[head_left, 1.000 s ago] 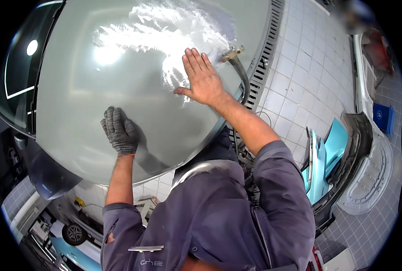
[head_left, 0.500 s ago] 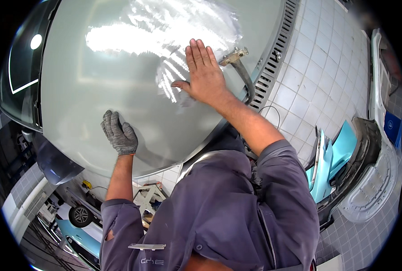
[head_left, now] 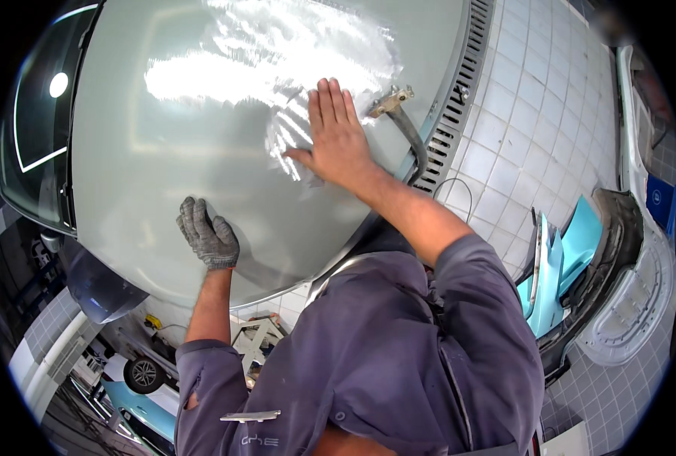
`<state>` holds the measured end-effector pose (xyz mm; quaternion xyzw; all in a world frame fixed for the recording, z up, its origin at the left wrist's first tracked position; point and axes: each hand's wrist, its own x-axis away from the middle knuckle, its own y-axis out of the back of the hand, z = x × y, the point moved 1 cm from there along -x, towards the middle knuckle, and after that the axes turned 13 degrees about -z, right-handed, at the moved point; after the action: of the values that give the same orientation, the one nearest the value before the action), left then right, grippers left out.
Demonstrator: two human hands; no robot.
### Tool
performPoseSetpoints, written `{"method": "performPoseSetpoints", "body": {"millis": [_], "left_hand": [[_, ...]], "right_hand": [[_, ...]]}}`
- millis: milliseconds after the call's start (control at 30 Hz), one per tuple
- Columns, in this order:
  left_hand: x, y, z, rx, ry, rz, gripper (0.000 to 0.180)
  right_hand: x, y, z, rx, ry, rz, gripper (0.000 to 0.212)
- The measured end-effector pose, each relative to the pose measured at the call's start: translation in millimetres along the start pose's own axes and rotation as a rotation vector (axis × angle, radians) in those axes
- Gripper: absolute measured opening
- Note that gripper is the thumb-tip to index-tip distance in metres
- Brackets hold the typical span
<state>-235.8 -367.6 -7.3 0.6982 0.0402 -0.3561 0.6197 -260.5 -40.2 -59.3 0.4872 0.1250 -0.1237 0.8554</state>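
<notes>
A grey-green car hood [head_left: 171,182] spreads out in front of me, with a sanded patch of shiny bare metal [head_left: 300,45] across its far middle. My bare right hand [head_left: 339,144] lies flat at the near edge of that patch, fingers stretched forward and thumb out to the left. In a grey knit glove, my left hand [head_left: 209,234] rests on the painted surface nearer to me, holding nothing, its fingers extended close together. Just right of my right hand a body hammer [head_left: 406,125] lies on the hood, its metal head toward the patch and its dark handle toward the hood's edge.
A slotted black-and-grey strip [head_left: 456,106] runs along the hood's right side. White floor tiles [head_left: 520,114] lie beyond it. Turquoise body panels [head_left: 554,281] and a dark bumper [head_left: 608,258] stand at the right. The windshield [head_left: 45,114] is at the left; a small metal stand [head_left: 256,338] sits below the hood.
My right hand has slid slightly toward me and left over the hood, still flat. The view has shifted a little; my left hand and the hammer stay in place on the hood.
</notes>
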Motion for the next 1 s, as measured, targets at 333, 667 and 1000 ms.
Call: {"method": "performPoseSetpoints", "body": {"millis": [333, 667, 1000], "left_hand": [[16, -4, 9, 0.07, 0.068, -0.033, 0.049], [10, -5, 17, 0.028, 0.089, 0.03, 0.054], [-47, -26, -132, -0.002, -0.748, 0.406, 0.071]], "right_hand": [[70, -9, 8, 0.011, -0.178, -0.084, 0.11], [102, -11, 30, 0.009, -0.265, -0.002, 0.112], [115, 60, 59, -0.279, -0.622, 0.314, 0.045]]}}
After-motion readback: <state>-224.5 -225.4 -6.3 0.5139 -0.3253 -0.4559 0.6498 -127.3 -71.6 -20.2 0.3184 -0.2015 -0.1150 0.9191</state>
